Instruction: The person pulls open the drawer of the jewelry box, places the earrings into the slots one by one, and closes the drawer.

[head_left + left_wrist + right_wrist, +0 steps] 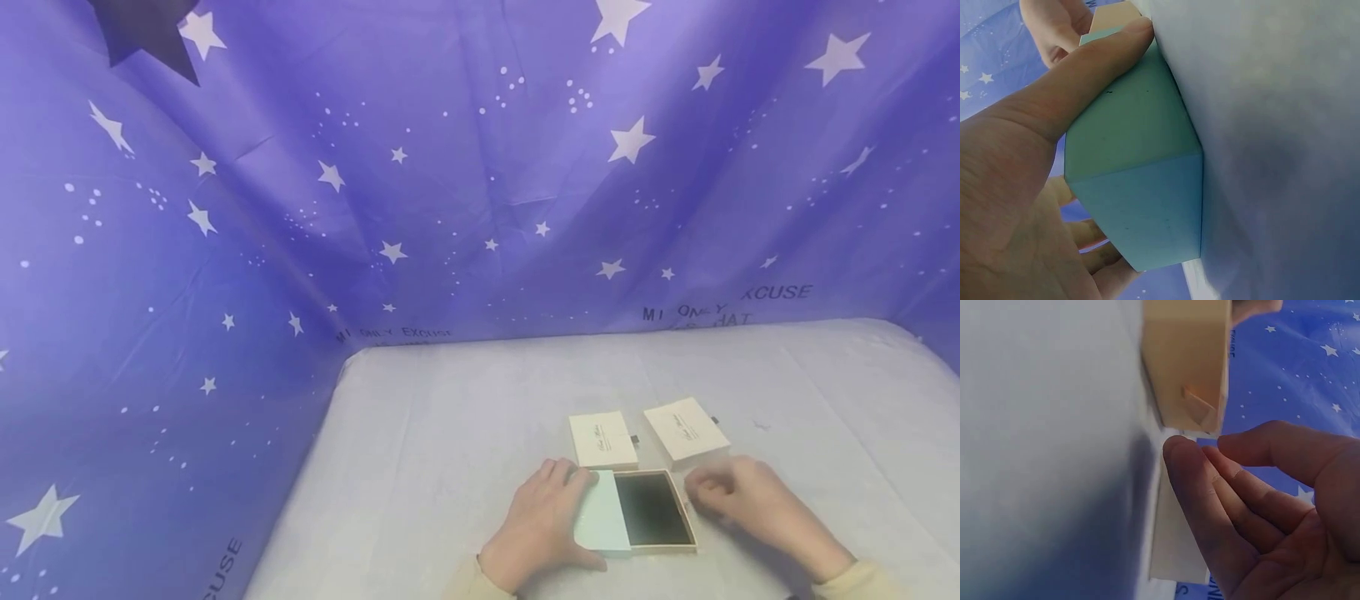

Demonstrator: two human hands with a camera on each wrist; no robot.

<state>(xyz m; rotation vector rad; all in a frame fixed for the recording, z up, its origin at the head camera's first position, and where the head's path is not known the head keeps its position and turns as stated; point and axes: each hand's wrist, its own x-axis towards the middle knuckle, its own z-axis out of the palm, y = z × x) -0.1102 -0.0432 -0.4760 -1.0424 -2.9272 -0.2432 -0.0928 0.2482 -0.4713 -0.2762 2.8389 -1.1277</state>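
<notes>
A mint-green drawer box (602, 515) lies on the bed-like white surface, its cream-edged drawer (663, 548) slid partly out to the right, showing a black inside. My left hand (543, 521) grips the green sleeve, thumb along the near side and fingers at the far side. In the left wrist view the thumb presses flat on the green box (1141, 131). Just off the drawer's right end hovers my right hand (761, 504), fingers bent with nothing between them. A small ribbon tab (1200, 409) sticks out of that end, close to the fingertips in the right wrist view.
Two cream boxes with printed lettering and dark tabs lie behind the green one: a left box (602, 440) and a right box (684, 429). A purple star-patterned cloth (480, 183) hangs behind and on the left of the white covered surface (420, 433).
</notes>
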